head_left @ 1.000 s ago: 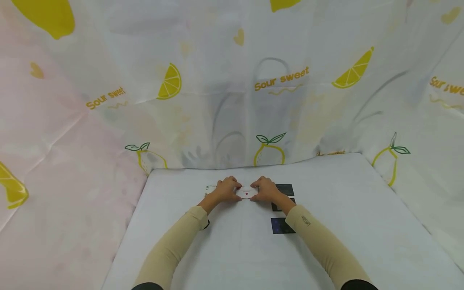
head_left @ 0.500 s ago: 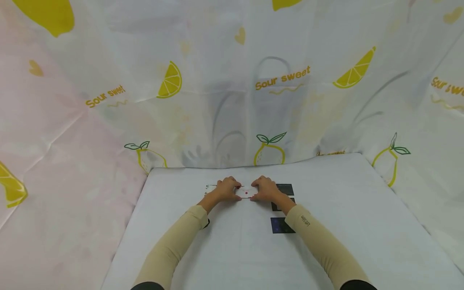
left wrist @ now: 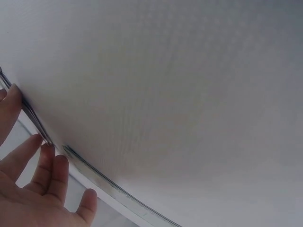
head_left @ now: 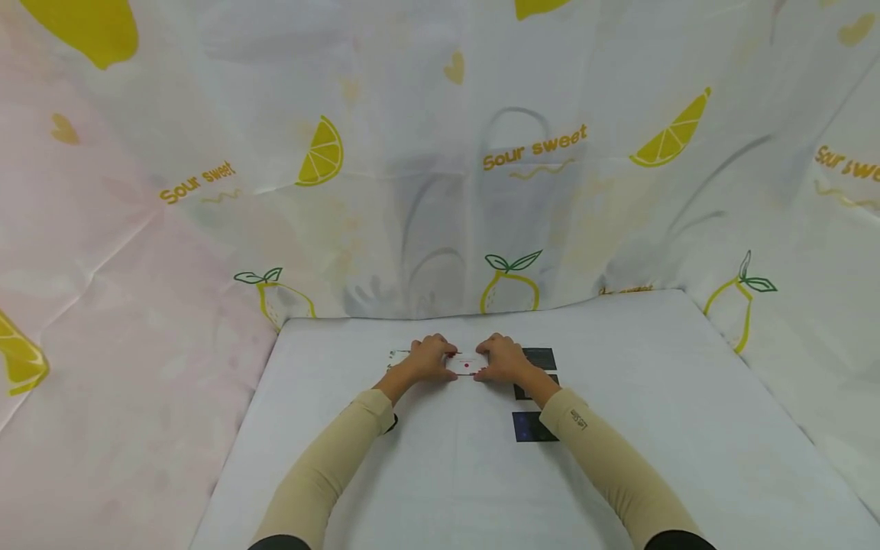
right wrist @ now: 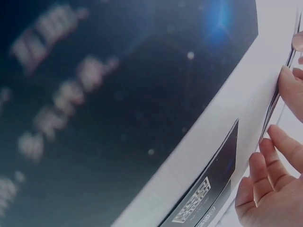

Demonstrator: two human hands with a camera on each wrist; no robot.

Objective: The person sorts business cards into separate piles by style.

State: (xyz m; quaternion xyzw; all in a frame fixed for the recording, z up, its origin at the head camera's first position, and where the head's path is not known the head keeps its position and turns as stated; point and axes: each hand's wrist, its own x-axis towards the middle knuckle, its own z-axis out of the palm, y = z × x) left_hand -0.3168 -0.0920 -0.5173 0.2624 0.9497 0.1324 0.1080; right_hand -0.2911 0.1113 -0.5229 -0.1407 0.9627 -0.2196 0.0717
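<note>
A small white card (head_left: 467,366) with a red dot lies at the far middle of the white table. My left hand (head_left: 431,359) pinches its left end between thumb and fingers, and my right hand (head_left: 503,359) does the same at the right end. In the left wrist view my left hand (left wrist: 40,182) has its fingertips at the thin layered edge of the cards (left wrist: 34,116). The right wrist view shows my right hand (right wrist: 274,175) on that edge from the other side. A whitish printed card (head_left: 397,357) is partly hidden behind the left hand.
Dark cards lie in a column by the right forearm: a far one (head_left: 543,359), a middle one (head_left: 524,393) mostly covered by the wrist, and a near blue-black one (head_left: 535,427). A lemon-print curtain (head_left: 440,229) hangs along the table's far edge.
</note>
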